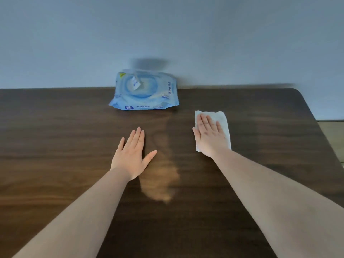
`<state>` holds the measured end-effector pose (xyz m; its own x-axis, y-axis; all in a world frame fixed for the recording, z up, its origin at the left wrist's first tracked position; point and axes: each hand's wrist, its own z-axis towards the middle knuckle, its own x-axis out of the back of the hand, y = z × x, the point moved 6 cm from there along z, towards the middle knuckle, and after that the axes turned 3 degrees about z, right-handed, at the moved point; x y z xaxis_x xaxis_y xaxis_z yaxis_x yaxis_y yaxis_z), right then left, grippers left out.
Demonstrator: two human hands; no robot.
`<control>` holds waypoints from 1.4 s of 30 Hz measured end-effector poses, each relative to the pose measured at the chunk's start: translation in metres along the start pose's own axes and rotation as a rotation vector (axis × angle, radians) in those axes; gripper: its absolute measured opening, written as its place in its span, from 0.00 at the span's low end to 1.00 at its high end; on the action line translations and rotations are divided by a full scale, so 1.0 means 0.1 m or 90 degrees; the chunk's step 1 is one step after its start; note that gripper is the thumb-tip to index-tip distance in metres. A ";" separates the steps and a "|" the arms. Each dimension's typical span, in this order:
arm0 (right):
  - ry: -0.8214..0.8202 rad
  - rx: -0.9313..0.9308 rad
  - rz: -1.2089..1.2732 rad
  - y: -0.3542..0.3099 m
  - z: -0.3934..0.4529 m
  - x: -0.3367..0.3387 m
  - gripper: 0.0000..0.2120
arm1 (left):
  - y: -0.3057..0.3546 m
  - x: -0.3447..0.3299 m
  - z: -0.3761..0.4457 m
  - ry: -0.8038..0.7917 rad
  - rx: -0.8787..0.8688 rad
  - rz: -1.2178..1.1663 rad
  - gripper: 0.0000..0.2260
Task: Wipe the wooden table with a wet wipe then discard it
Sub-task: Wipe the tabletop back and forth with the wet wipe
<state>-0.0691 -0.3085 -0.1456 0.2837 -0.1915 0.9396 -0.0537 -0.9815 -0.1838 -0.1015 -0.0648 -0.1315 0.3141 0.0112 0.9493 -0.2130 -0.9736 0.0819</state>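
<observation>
Head view: right hand [209,136] flat on the wet wipe [222,125]; left hand [131,155] flat, empty, well apart.

A plain, unmarked pale blue-grey wall [167,30] fills the upper part of the view and meets the far edge of a dark brown wood-grain tabletop [55,136], whose far right corner is rounded. Beyond that corner a strip of light floor [333,135] shows. Lighting is soft, with a pale sheen [160,175] on the tabletop's centre.
</observation>
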 end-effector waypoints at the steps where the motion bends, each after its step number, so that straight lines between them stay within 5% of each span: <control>1: -0.002 0.037 -0.004 -0.34 0.05 -0.06 0.26 | -0.30 0.00 -0.12 0.009 0.031 -0.003 0.36; 11: -0.045 0.299 -0.030 -3.35 0.37 -0.61 0.26 | -3.06 -0.34 -1.62 -0.001 0.377 -0.037 0.39; 25: -0.017 0.540 -0.078 -6.21 0.30 -1.21 0.26 | -3.40 -0.46 -1.81 0.103 0.390 -0.084 0.40; 34: -0.048 0.566 -0.086 -6.03 0.24 -1.24 0.26 | -3.42 -0.49 -1.80 0.110 0.388 -0.068 0.39; 42: -0.037 0.352 -0.065 -4.11 0.35 -0.83 0.26 | -3.35 -0.47 -1.82 0.018 0.373 -0.023 0.38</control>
<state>-0.0369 0.1110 -0.1581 0.3135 -0.0801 0.9462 0.4825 -0.8448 -0.2314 -0.2131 0.3024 -0.1487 0.2844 0.0450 0.9576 0.3464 -0.9362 -0.0589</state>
